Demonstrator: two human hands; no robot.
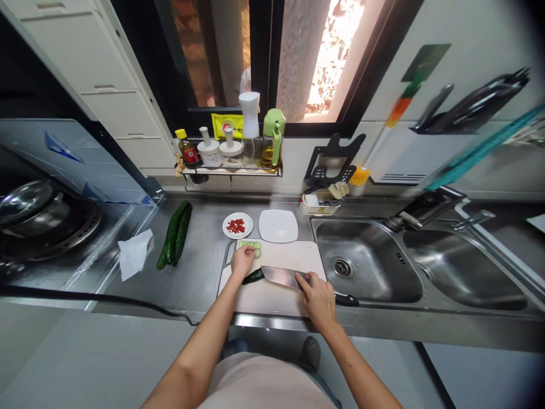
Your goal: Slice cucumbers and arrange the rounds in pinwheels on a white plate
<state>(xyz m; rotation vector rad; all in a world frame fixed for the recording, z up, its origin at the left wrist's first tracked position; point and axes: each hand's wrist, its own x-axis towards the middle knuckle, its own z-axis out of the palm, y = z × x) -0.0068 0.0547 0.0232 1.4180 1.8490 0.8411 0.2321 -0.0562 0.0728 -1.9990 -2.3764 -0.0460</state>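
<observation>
My right hand (318,296) grips a wide-bladed kitchen knife (281,276), its blade pointing left and its black handle showing past my palm. The blade's tip end lies against a dark green piece of cucumber (254,276) on the white cutting board (281,304). My left hand (243,261) is near the board's upper left, fingertips pinched at a pale cucumber slice (258,253). Just beyond those fingers, several overlapping cucumber slices (250,245) lie in a row. Behind the board are a plate of chopped red pieces (237,225) and a white square plate (278,225).
Two whole cucumbers (175,234) and a crumpled white tissue (135,253) lie on the steel counter to the left. Farther left, a lidded pot (32,210) sits on the stove. A double sink (368,258) adjoins the board's right. Seasoning bottles stand on a wall rack (232,171).
</observation>
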